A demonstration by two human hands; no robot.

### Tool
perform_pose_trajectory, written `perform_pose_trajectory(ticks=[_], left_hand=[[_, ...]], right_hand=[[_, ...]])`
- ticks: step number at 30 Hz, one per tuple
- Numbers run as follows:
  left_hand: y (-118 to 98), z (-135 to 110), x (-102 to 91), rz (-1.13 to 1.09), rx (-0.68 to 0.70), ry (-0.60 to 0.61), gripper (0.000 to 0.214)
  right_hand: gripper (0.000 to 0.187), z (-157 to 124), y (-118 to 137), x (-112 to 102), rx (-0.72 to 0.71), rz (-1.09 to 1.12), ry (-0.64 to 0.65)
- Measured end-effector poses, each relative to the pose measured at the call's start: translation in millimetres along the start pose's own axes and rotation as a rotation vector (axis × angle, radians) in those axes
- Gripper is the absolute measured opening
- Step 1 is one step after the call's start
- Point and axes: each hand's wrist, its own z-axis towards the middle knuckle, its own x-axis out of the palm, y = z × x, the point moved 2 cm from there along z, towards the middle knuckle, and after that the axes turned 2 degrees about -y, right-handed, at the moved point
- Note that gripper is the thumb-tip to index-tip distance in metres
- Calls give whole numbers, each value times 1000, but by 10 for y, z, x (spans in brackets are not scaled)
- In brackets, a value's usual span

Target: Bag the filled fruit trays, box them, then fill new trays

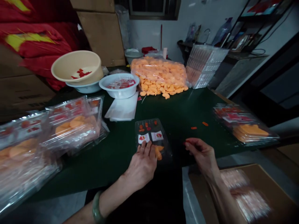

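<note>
In front of me lies a clear plastic blister tray (pixel 153 124) with small red-orange pieces in its upper pockets. Two white printed cards (pixel 157 136) sit mid-tray, and orange shaped pieces (pixel 159 152) fill part of the lower end. My left hand (pixel 143 165) rests over the tray's lower left, fingers stretched out across a card's edge and the orange pieces. To the right of the tray, my right hand (pixel 203 154) pinches a small red piece (pixel 187 142) between thumb and fingertips. Two loose red-orange pieces (pixel 193 128) lie on the green tabletop beyond it.
Filled packs (pixel 74 124) are stacked at left, others (pixel 247 124) at right. Behind stand a bag of orange pieces (pixel 161 73), a white basin (pixel 120 93), a cream basin (pixel 76 63) and stacked clear trays (pixel 204 65). An open carton (pixel 259 174) stands below right.
</note>
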Motion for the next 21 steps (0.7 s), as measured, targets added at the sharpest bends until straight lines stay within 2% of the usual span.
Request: perform_pose_trajectory(ticks=[4,8,15,21], left_hand=[[72,-33,-126,-114,-43,-208,36],[159,-62,-199,-282,-55,-291,38],[251,-122,-184,-416,-63,-304,48],[295,-127,-174,-417,-89,-322,51]], right_hand=[[20,122,174,463,-44,96,111],[18,290,207,765,-63,124,140],[16,514,183,990,-205,-89,142],[10,583,225,1068,-248,-248,134]])
